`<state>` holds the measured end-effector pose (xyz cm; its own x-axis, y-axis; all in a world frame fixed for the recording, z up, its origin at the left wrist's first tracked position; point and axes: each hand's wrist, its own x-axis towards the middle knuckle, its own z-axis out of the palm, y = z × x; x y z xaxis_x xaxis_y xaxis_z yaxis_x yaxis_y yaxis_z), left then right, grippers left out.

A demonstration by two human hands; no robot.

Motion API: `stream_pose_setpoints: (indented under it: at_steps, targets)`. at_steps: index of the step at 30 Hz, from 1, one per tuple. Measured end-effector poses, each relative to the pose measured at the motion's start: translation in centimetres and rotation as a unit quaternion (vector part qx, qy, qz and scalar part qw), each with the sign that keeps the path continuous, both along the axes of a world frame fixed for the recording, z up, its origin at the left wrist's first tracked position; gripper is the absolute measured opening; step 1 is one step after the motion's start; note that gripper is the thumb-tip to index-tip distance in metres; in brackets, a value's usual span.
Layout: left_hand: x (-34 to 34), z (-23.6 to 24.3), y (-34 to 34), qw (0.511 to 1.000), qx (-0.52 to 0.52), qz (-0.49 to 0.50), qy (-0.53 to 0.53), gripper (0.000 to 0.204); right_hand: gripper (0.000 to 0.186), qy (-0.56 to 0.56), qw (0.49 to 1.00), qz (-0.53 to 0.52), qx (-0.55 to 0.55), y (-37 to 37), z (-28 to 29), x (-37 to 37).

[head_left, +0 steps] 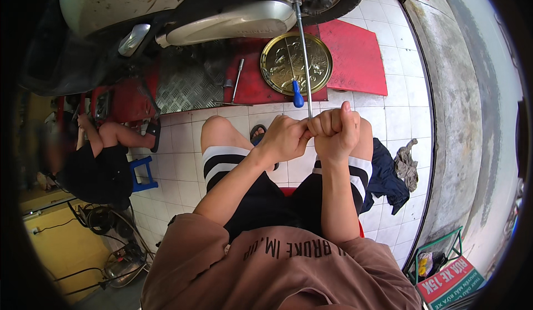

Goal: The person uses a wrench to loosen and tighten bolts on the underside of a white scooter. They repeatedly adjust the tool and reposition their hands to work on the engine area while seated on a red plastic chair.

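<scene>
Both my hands are closed at the near end of a long metal wrench (305,51). Its far end meets the underside of a scooter (233,25), close to the rear wheel (340,1). My left hand (284,138) pinches the bar's tip, with the back of the hand showing. Beside it and touching it, my right hand (335,133) is curled in a fist around the end, thumb up. Under the bar, a round gold tray (270,68) rests on the red platform (355,54). A screwdriver with a blue handle (298,94) lies across the tray, handle toward me.
A socket wrench (239,79) lies on the platform near a metal tread plate (189,88). At the left, another person (94,165) sits by a blue stool (144,174). Dark cloth (387,179) and a grey rag (407,165) lie on the tiles. A sign (452,285) stands lower right.
</scene>
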<state>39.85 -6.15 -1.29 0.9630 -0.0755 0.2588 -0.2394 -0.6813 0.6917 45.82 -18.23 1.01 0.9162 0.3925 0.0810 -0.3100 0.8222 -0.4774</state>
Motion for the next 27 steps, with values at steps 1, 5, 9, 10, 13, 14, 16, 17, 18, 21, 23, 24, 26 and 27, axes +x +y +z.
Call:
stream_pose_setpoints:
  at_steps: [1,5,9,10,13,14,16,17,18,21,23,24,26,27]
  targets:
    - [-0.1,0.0,0.0,1.000,-0.001,-0.004,0.001,0.008,0.054,0.009,1.000,-0.004,0.003,0.1,0.8,-0.1]
    - [-0.2,0.2,-0.2,0.999,0.014,0.032,-0.027,0.007,0.053,-0.002,1.000,-0.015,-0.023,0.5,0.7,-0.2]
    - [-1.0,0.7,0.3,0.997,0.034,0.065,-0.039,0.005,0.053,-0.030,0.995,-0.033,-0.087,1.7,1.8,-0.8]
    - [-1.3,1.4,0.5,0.996,0.037,0.074,-0.042,0.005,0.053,-0.041,0.995,-0.029,-0.091,2.2,2.4,-0.9]
    - [-1.5,3.4,1.0,0.997,0.011,0.081,-0.013,0.004,0.053,-0.064,0.992,-0.032,-0.106,3.2,4.5,-1.0]
    - [-1.7,3.8,1.2,0.997,-0.001,0.078,-0.004,0.004,0.053,-0.064,0.991,-0.031,-0.109,3.2,4.4,-1.1]
    - [-1.4,3.8,0.7,0.995,-0.074,0.070,-0.009,0.002,0.053,-0.074,0.990,-0.026,-0.114,2.8,3.8,-0.8]
    - [-1.2,3.6,0.3,0.992,-0.110,0.066,-0.011,0.002,0.053,-0.103,0.982,-0.036,-0.157,2.6,3.7,-0.8]
    - [-0.9,3.0,-0.1,0.991,-0.114,0.064,-0.025,0.003,0.053,-0.091,0.980,-0.038,-0.175,2.3,3.7,-0.6]
    - [-0.1,-0.4,-1.8,0.986,-0.141,0.068,-0.058,0.014,0.053,-0.092,0.970,-0.031,-0.221,1.9,4.0,-0.3]
    - [0.5,-1.9,-2.6,0.979,-0.185,0.060,-0.055,0.014,0.053,-0.105,0.959,-0.032,-0.263,1.8,4.3,-0.2]
    - [0.8,-1.9,-2.8,0.975,-0.206,0.055,-0.056,0.015,0.052,-0.113,0.952,-0.032,-0.282,1.6,4.5,0.0]
    - [0.9,-1.8,-3.2,0.977,-0.196,0.053,-0.061,0.016,0.053,-0.091,0.950,-0.045,-0.296,1.1,4.2,0.0]
    - [1.0,-1.8,-3.3,0.978,-0.186,0.052,-0.073,0.016,0.053,-0.089,0.947,-0.054,-0.303,0.9,4.1,-0.1]
